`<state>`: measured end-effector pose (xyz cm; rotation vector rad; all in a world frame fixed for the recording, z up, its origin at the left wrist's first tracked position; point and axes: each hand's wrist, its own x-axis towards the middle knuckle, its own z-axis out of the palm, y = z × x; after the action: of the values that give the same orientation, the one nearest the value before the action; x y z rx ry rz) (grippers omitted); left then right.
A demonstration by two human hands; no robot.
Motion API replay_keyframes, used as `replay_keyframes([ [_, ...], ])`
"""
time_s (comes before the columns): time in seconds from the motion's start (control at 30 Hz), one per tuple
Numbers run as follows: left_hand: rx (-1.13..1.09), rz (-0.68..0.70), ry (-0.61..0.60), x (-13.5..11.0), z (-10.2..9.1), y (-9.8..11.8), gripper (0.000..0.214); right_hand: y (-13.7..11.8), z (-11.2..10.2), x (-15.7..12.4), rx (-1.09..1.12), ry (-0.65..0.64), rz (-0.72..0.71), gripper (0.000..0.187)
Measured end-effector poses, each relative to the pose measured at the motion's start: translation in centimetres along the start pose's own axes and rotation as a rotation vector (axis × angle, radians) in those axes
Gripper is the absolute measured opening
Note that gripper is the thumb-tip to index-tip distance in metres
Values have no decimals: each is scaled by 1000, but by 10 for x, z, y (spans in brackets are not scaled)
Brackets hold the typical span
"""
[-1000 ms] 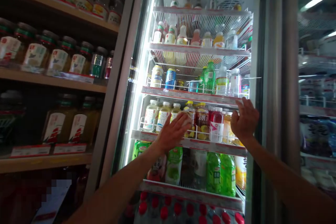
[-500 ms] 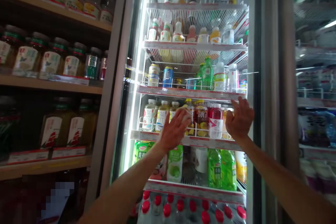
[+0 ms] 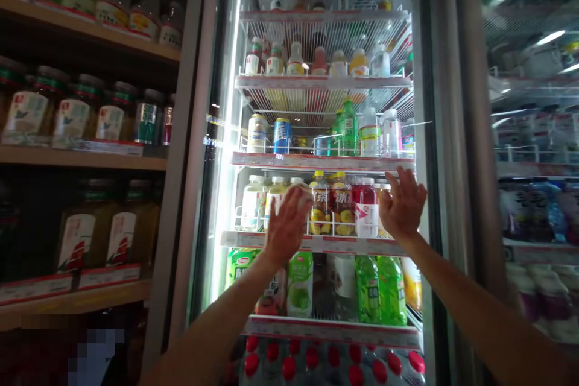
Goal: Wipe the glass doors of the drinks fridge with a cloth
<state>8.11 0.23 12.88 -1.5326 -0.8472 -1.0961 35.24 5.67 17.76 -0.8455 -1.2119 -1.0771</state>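
Observation:
My left hand (image 3: 286, 226) is raised in front of the lit glass-door fridge, fingers together and pointing up. A pale wadded cloth (image 3: 304, 198) shows under its fingertips, mostly hidden by the hand. Behind it on the shelf stand white-capped bottles (image 3: 253, 202) and iced tea bottles with yellow caps (image 3: 342, 202). My right hand (image 3: 401, 202) is farther right, fingers spread and holding nothing, near the glass by the door's right edge. A red drink bottle (image 3: 365, 208) stands just left of it, behind the glass. Reflections lie across the door.
Wooden shelves (image 3: 85, 160) with bottled drinks stand on the left. A metal door frame (image 3: 468, 193) separates this fridge from another drinks fridge (image 3: 538, 205) on the right. Green bottles (image 3: 368, 289) and red-capped bottles (image 3: 312, 359) fill the lower levels.
My left hand has slid a little left with the cloth, uncovering a yellow-capped bottle. My right hand stays at nearly the same place. The whole view has shifted slightly.

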Motion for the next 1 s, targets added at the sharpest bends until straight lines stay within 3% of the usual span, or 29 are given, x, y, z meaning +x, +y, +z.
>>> replay_keyframes([
  [0.07,-28,195,-66,0,6,18,41,1,0,0,-3,-3,-11,43],
  [0.13,-14,202,-71,-2,1,8,39,2,-1,-1,-8,5,-17,42],
  [0.2,35,30,-16,-7,-12,-28,38,2,-1,-1,-14,9,-20,41],
  [0.3,134,-428,121,-21,-36,-91,39,0,-1,1,-18,6,-4,41],
  [0.37,152,-586,175,-33,-45,-110,42,-1,-1,1,-14,-5,9,41],
  [0.4,146,-586,173,-38,-45,-108,42,-3,-1,0,-13,-6,17,42],
  [0.47,111,-447,127,-46,-36,-83,39,-5,-3,-3,-15,-5,26,42],
  [0.63,-38,75,6,-47,3,18,39,-12,-8,-24,-20,-49,-8,46],
  [0.7,-63,165,-36,-47,5,27,38,-12,-11,-32,-18,-66,-26,47],
  [0.8,-15,59,-9,-56,-7,-4,37,-12,-15,-40,-13,-71,-36,47],
  [0.9,86,-320,114,-74,-20,-42,42,-14,-18,-42,-5,-71,-28,47],
  [0.93,103,-407,144,-81,-22,-44,45,-15,-18,-43,-2,-78,-15,47],
  [1.0,94,-401,139,-97,-18,-28,50,-18,-18,-47,3,-100,26,48],
])
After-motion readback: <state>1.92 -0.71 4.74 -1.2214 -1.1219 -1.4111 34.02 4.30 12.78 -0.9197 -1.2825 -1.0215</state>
